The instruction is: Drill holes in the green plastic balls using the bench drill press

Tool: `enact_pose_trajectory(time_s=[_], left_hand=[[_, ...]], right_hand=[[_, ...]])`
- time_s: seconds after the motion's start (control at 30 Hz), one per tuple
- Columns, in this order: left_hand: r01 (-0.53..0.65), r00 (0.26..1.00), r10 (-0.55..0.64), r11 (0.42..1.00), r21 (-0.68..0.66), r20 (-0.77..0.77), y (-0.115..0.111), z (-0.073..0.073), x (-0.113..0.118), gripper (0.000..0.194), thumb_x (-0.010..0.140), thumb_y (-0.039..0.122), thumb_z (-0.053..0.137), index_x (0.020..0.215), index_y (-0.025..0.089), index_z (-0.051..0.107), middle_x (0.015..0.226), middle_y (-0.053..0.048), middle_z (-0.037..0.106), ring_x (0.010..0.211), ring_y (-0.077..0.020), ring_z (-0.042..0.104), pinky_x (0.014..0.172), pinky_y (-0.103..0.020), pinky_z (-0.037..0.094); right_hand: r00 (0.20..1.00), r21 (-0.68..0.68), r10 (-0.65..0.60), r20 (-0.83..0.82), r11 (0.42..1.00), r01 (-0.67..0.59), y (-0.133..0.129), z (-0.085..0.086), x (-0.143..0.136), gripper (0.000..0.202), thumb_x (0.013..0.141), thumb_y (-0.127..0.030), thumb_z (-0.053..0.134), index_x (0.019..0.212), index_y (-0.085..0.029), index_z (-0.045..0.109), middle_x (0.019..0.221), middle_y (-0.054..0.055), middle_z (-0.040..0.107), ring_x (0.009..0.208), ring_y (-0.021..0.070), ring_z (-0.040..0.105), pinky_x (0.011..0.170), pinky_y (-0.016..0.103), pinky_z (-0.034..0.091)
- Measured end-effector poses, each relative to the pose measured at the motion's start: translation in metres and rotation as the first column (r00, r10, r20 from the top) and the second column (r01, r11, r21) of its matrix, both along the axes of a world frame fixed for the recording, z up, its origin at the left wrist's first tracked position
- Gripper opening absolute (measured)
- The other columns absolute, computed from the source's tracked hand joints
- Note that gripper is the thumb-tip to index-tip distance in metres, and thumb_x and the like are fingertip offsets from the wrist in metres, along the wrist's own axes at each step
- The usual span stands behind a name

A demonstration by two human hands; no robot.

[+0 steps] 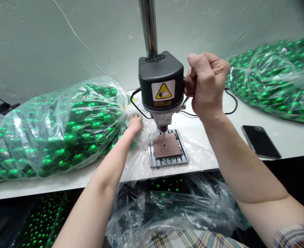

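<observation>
A black bench drill press (161, 81) with a yellow hand-warning label stands before me, its thin bit pointing down. My right hand (207, 81) is closed in a fist around the feed lever at its right side. Below the bit, a brown square block (166, 145) with a small dark hole lies on the grooved metal base plate (169, 164). My left hand (135, 123) is at the gathered mouth of a clear plastic bag (90, 120) full of shiny green balls. Its fingers are curled, with small green glints between them; the fingertips are partly hidden.
Dark shavings litter the base plate. Another bag of green balls (278, 79) lies at the right rear. A phone (261, 141) rests near the white table's (234, 141) front edge. Black cable runs behind the drill. Clear plastic (178, 210) with green balls shows below the table edge.
</observation>
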State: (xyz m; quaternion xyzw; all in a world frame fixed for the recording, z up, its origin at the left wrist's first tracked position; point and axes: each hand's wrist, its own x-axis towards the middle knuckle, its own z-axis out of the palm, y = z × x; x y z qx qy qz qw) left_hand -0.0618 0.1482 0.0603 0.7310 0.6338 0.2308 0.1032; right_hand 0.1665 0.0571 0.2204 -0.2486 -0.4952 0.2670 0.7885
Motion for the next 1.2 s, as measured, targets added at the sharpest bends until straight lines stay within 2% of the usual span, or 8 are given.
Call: enact_pose_trajectory(time_s=[0.1, 0.23, 0.37, 0.47, 0.53, 0.73, 0.97, 1.2], left_hand=[[0.018, 1.000, -0.019, 1.000, -0.009, -0.001, 0.002, -0.005, -0.003, 0.033, 0.063, 0.004, 0.071, 0.093, 0.017, 0.065, 0.108, -0.016, 0.062, 0.114, -0.0376, 0.056, 0.103, -0.051, 0.041], [0.057, 0.975, -0.076, 0.994, 0.094, 0.207, -0.033, 0.006, -0.005, 0.051, 0.063, 0.014, 0.079, 0.110, 0.017, 0.061, 0.107, -0.011, 0.064, 0.104, -0.0291, 0.061, 0.096, -0.042, 0.048], [0.225, 0.762, -0.170, 0.974, -0.009, 0.625, -0.099, 0.015, 0.000, 0.056, 0.072, 0.035, 0.083, 0.120, 0.018, 0.060, 0.105, -0.008, 0.069, 0.095, -0.0223, 0.066, 0.087, -0.036, 0.053], [0.435, 0.626, -0.192, 0.890, -0.134, 0.756, -0.138, 0.008, 0.010, 0.057, 0.079, 0.040, 0.079, 0.128, 0.019, 0.059, 0.114, -0.010, 0.070, 0.101, -0.0220, 0.068, 0.091, -0.036, 0.054], [0.459, 0.603, -0.193, 0.878, -0.139, 0.774, -0.149, -0.002, 0.017, 0.059, 0.079, 0.039, 0.079, 0.130, 0.019, 0.058, 0.113, -0.010, 0.069, 0.100, -0.0208, 0.067, 0.089, -0.034, 0.054], [0.267, 0.740, -0.112, 0.954, -0.138, 0.663, -0.142, -0.023, 0.032, 0.055, 0.069, 0.033, 0.086, 0.114, 0.017, 0.058, 0.098, -0.005, 0.067, 0.077, -0.0148, 0.060, 0.069, -0.028, 0.049], [0.272, 0.874, -0.249, 0.962, 0.005, 0.418, -0.139, -0.017, 0.044, 0.050, 0.068, 0.023, 0.085, 0.114, 0.019, 0.065, 0.099, -0.004, 0.063, 0.092, -0.0201, 0.060, 0.081, -0.033, 0.049], [0.250, 0.894, -0.262, 0.965, 0.079, 0.365, -0.140, -0.030, 0.059, 0.050, 0.071, 0.029, 0.086, 0.117, 0.021, 0.067, 0.108, -0.007, 0.064, 0.105, -0.0259, 0.056, 0.094, -0.040, 0.047]], right_hand=[[1.000, -0.001, 0.013, 0.016, 1.000, -0.013, 0.001, 0.000, 0.002, 0.063, 0.081, -0.061, 0.072, 0.054, -0.024, 0.029, 0.043, -0.006, 0.030, 0.035, 0.0081, 0.024, 0.033, 0.029, 0.016], [0.999, 0.004, 0.029, 0.031, 1.000, -0.029, 0.000, 0.002, 0.003, 0.065, 0.076, -0.063, 0.075, 0.054, -0.025, 0.028, 0.044, -0.006, 0.029, 0.037, 0.0089, 0.024, 0.033, 0.030, 0.019], [1.000, 0.017, 0.003, -0.002, 1.000, -0.003, -0.001, 0.004, 0.001, 0.068, 0.072, -0.065, 0.078, 0.052, -0.025, 0.026, 0.046, -0.005, 0.027, 0.039, 0.0098, 0.025, 0.036, 0.032, 0.020], [0.999, 0.026, -0.036, 0.028, 0.999, 0.036, 0.002, 0.003, 0.000, 0.070, 0.074, -0.072, 0.072, 0.054, -0.025, 0.024, 0.049, -0.004, 0.025, 0.042, 0.0108, 0.025, 0.038, 0.032, 0.022], [0.998, 0.027, -0.053, 0.037, 0.998, 0.052, 0.003, 0.003, 0.000, 0.070, 0.073, -0.075, 0.070, 0.054, -0.025, 0.024, 0.050, -0.004, 0.024, 0.043, 0.0110, 0.025, 0.038, 0.032, 0.023], [1.000, -0.015, -0.005, 0.010, 1.000, 0.005, 0.001, 0.004, 0.000, 0.068, 0.068, -0.070, 0.076, 0.052, -0.027, 0.026, 0.048, -0.004, 0.026, 0.043, 0.0114, 0.025, 0.038, 0.033, 0.023], [0.996, -0.064, -0.080, 0.048, 0.995, 0.083, -0.008, 0.008, -0.003, 0.072, 0.071, -0.082, 0.064, 0.054, -0.026, 0.022, 0.051, -0.003, 0.027, 0.047, 0.0130, 0.023, 0.041, 0.033, 0.025], [0.999, -0.031, -0.041, 0.031, 0.999, 0.042, -0.005, 0.008, -0.002, 0.074, 0.071, -0.086, 0.062, 0.055, -0.026, 0.022, 0.051, -0.004, 0.025, 0.044, 0.0105, 0.023, 0.039, 0.032, 0.023]])
